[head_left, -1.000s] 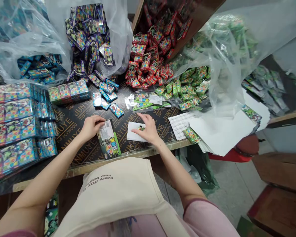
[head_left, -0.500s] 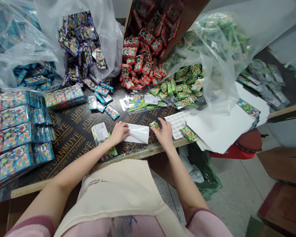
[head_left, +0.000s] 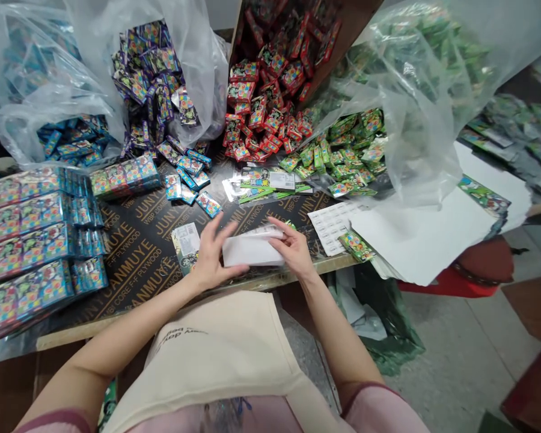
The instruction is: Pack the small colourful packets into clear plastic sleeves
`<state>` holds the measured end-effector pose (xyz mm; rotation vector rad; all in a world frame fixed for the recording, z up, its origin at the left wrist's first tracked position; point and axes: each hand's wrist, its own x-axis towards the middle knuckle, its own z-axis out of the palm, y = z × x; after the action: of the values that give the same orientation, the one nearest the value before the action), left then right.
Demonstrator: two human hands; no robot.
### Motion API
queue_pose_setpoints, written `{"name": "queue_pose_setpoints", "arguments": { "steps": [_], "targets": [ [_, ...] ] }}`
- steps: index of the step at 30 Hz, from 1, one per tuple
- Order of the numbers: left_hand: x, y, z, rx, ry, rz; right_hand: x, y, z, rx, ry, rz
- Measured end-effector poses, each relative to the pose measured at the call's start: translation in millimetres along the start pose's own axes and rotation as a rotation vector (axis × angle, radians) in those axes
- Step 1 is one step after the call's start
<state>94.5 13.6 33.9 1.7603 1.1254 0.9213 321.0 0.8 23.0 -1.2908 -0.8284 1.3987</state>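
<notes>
Both hands hold one white bag just above the table's near edge. Left hand grips its left end, fingers spread. Right hand pinches the right end, a small green packet beside its fingers. A labelled packet lies left of the left hand.

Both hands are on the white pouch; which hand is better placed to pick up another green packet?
Right, probably. The right hand lies nearer the green packets, with one green packet just beside it. The left hand steadies the white pouch farther away.
</notes>
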Motion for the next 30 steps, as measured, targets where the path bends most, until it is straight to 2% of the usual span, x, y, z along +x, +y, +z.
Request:
{"name": "queue_pose_setpoints", "arguments": {
  "steps": [2,4,5,8,13,18,21,23,25,28,30],
  "targets": [
    [10,2,-7.0,-0.152,0.087,-0.226,-5,-5,5,-0.004,-0.022,-0.044],
    [20,1,-10.8,-0.291,0.036,-0.364,-8,-9,9,-0.028,-0.063,-0.060],
    [23,-1,-11.4,-0.337,0.003,-0.387,-9,-10,11,-0.049,-0.087,-0.066],
    [25,-3,-10.0,-0.369,0.018,-0.337,-8,-12,17,-0.116,-0.130,-0.093],
    [22,0,-8.3,-0.283,0.120,-0.290,-3,-14,21,-0.193,-0.064,-0.140],
    [25,3,-10.9,-0.638,0.298,-0.426,-1,-14,21,-0.171,0.037,-0.136],
    [27,5,-12.9,-0.674,0.338,-0.427,0,-13,21,-0.173,0.088,-0.131],
    [28,5,-14.8,-0.633,0.303,-0.427,2,-13,20,-0.197,0.105,-0.133],
    [29,3,-17.2,-0.576,0.200,-0.463,3,-15,20,-0.238,0.087,-0.128],
    [30,2,-20.7,-0.508,0.038,-0.487,4,-21,19,-0.313,-0.002,-0.117],
    [31,1,-21.8,-0.454,0.023,-0.426,4,-25,20,-0.327,-0.057,-0.116]
  ]
}}
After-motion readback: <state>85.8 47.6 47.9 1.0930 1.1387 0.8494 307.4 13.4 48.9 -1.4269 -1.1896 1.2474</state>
